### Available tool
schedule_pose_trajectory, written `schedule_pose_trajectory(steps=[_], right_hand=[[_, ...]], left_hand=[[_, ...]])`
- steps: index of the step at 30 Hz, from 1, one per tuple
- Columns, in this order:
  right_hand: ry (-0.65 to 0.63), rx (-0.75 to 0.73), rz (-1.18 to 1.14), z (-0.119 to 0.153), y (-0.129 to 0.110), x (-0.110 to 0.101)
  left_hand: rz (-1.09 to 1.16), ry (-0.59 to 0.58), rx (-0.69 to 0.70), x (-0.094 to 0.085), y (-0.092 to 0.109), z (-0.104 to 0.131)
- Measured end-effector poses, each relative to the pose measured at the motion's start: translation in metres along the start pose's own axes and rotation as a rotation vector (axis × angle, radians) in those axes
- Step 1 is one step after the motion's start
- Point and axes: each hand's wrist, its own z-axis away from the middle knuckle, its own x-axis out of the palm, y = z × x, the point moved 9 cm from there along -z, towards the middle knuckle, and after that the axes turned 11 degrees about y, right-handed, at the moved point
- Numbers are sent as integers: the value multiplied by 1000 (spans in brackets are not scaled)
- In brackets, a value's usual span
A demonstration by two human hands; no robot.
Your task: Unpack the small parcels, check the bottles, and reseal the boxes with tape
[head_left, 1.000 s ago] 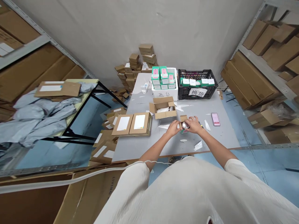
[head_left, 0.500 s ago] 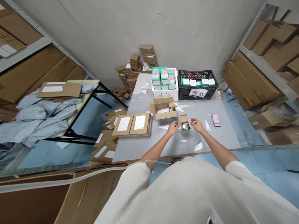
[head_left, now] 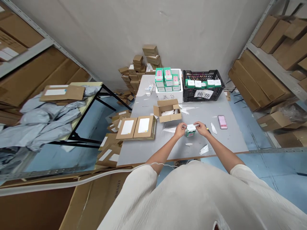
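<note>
A small green product box (head_left: 190, 134) stands on the grey table near its front edge. Its white top flap (head_left: 191, 128) now lies over the opening, so the contents are hidden. My left hand (head_left: 180, 130) grips the flap side of the box from the left, thumb and fingers pinched. On the opposite side, my right hand (head_left: 201, 128) holds the same box with its fingertips at the flap's edge. Just beyond my hands is an open brown carton (head_left: 170, 118) with white material inside.
Two labelled brown cartons (head_left: 136, 129) lie left on the table (head_left: 153, 152). Behind stand a white bin (head_left: 169, 96) of green boxes and a black crate (head_left: 203, 95). A pink phone-shaped item (head_left: 222, 122) and paper scraps (head_left: 204, 149) lie to the right.
The flap of the small green box, upright before, has been folded down over its opening. Both hands have closed in on the box's sides. A dark-and-yellow object now shows beside my right hand.
</note>
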Motion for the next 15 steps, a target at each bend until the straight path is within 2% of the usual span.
schedule_pose_trajectory(steps=[4,8,15], right_hand=[[-30,-87,1,9,-7,-4],[-75,-195,20,20,-15,-3],[-94,-278,70,22,-18,0]], left_hand=[[-9,-38,22,1,2,11],[-84,-106,122,3,8,23],[-180,-135,244,3,13,28]])
